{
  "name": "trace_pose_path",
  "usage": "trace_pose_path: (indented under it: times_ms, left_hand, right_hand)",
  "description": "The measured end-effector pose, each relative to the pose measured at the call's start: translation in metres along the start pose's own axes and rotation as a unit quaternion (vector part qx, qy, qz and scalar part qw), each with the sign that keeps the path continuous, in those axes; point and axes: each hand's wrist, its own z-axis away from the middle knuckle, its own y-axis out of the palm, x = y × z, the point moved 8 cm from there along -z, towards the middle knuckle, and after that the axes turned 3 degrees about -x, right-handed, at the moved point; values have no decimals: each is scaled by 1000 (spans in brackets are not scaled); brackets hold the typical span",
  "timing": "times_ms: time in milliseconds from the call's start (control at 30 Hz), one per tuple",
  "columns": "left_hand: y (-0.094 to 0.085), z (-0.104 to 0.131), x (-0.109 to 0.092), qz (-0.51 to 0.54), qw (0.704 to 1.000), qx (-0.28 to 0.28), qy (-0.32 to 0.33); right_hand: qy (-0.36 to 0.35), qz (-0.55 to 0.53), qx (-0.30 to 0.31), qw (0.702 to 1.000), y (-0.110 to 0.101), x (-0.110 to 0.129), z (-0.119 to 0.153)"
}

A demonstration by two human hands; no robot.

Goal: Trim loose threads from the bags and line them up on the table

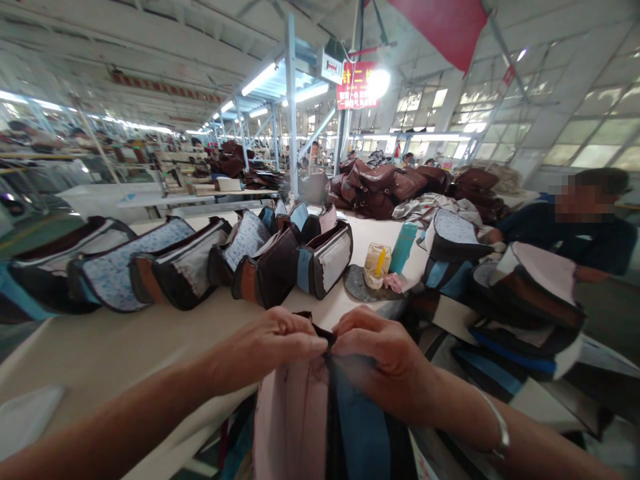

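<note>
Fingers of left hand [273, 343] and right hand [383, 357] pinch the bag [325, 413] top edge; best keep both grips close and level.

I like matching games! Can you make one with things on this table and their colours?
Things:
1. bottle
2. bag in both hands
3. pile of bags far back
4. cloth under the jar

Colours:
A. brown
B. grey
C. teal
D. pink and blue

Pairs: 1-C, 2-D, 3-A, 4-B
</note>
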Motion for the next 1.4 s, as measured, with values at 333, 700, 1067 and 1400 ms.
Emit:
trace_pose_path:
  times_ms: [333, 700, 1067, 1400]
  left_hand:
    - [22, 4, 17, 85, 988, 117, -48]
    - [16, 22, -40, -117, 985, 59, 112]
    - [11, 25, -55, -155, 971, 61, 172]
    - [-21, 26, -32, -176, 959, 28, 220]
  right_hand:
    - [-119, 114, 55, 985, 9, 28, 8]
    - [207, -162, 194, 945, -4, -20, -6]
    - [158, -163, 376, 898, 1, -4, -31]
    - [20, 95, 199, 975, 8, 21, -54]
